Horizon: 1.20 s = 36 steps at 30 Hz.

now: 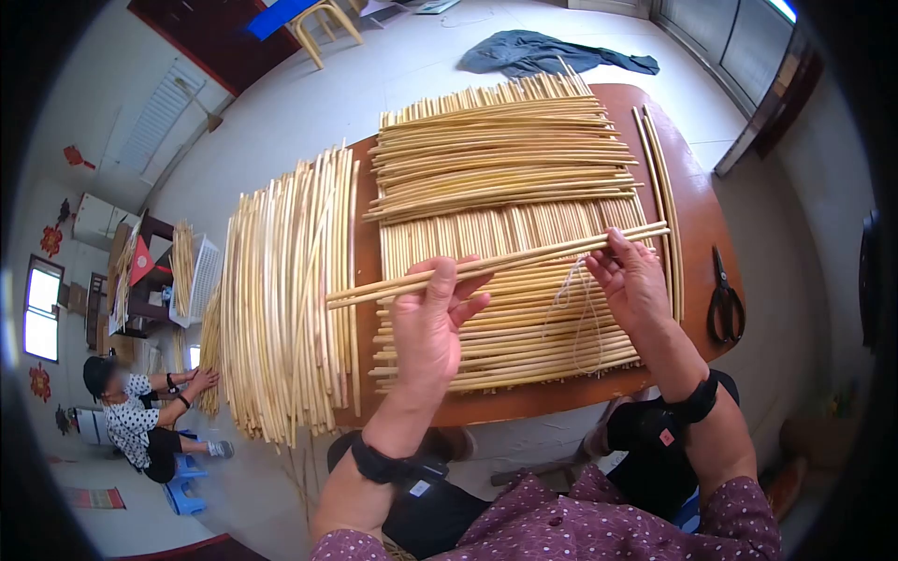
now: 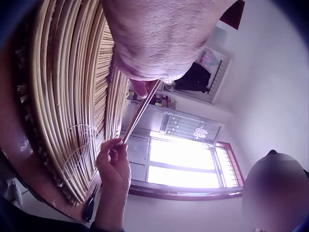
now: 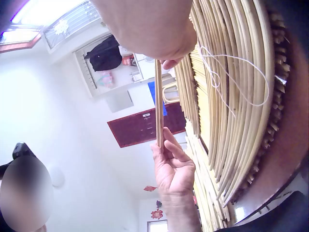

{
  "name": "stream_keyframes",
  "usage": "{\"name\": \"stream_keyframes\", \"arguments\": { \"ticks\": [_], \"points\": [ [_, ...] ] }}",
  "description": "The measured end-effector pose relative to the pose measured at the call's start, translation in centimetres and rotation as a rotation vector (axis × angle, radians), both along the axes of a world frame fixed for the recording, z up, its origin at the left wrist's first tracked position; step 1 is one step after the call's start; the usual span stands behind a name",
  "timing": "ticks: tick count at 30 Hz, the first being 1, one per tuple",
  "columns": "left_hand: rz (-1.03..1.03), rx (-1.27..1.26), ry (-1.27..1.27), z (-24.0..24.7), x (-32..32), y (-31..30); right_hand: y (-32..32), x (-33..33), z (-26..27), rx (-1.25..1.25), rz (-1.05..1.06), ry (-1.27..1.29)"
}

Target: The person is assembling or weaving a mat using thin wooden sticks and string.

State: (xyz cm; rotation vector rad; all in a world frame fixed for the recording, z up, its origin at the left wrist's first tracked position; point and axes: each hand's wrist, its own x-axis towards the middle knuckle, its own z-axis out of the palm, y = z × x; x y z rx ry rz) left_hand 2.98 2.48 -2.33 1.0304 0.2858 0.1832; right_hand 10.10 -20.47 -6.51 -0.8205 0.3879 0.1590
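Note:
A few long, thin pale sticks (image 1: 524, 254) are held above the stick mat (image 1: 505, 229) on the table. My left hand (image 1: 432, 323) grips them left of their middle, thumb on top, left ends sticking out beyond it. My right hand (image 1: 634, 280) pinches them near their right ends. In the left wrist view the right hand (image 2: 113, 166) has fingertips at the sticks' far end; in the right wrist view the left hand (image 3: 175, 166) holds the sticks (image 3: 159, 106) between thumb and fingers. White string (image 1: 587, 327) lies on the sticks below.
A dense row of sticks (image 1: 290, 299) lies at the table's left. Black scissors (image 1: 725, 309) and several loose sticks (image 1: 666, 215) lie at the right on the brown table (image 1: 697, 206). Dark cloth (image 1: 552, 54) is on the floor. Another person (image 1: 140, 416) sits at the far left.

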Motion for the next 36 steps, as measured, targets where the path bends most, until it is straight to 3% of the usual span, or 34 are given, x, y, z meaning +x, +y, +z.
{"name": "stream_keyframes", "arguments": {
  "ticks": [23,25,29,32,33,35,36],
  "points": [
    [0.032,0.050,-0.060,-0.2,0.5,0.9,0.4,0.0,-1.3,0.041,-0.018,-0.088],
    [-0.013,0.027,0.021,0.3,0.4,0.6,0.8,-0.2,-0.6,0.017,-0.036,-0.094],
    [-0.250,0.237,0.299,0.9,0.0,0.5,0.8,-0.4,0.6,-0.018,-0.027,-0.096],
    [-0.219,0.791,0.080,1.4,-0.7,-1.3,1.0,-0.6,1.0,-0.026,-0.005,-0.081],
    [-0.224,0.790,0.081,1.6,-0.5,-1.6,1.1,-0.7,0.8,-0.027,-0.009,-0.079],
    [-0.043,1.472,-0.488,2.0,0.1,-2.2,1.6,-1.1,0.5,0.024,0.044,-0.137],
    [-0.005,1.552,-0.524,2.4,0.5,-2.8,1.8,-1.3,0.6,0.015,0.056,-0.119]
  ]
}}
